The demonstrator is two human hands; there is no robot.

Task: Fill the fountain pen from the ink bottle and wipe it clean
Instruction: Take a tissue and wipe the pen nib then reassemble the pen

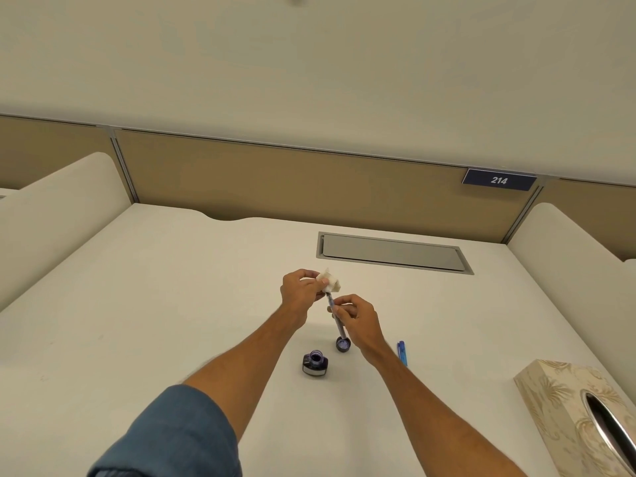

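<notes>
pen (335,313) tip in tissue (331,283), bottle (315,363) open (uncapped)

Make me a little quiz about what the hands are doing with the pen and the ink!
1. True or false: the ink bottle has its lid on.
2. Which hand holds the tissue around the pen's tip? A) left hand B) right hand C) neither
3. Fill in: the number on the blue sign is ___.

Key:
1. False. The bottle stands open, and its lid lies beside it on the desk.
2. A. The left hand pinches the tissue over the tip while the right holds the pen by its barrel.
3. 214
</notes>
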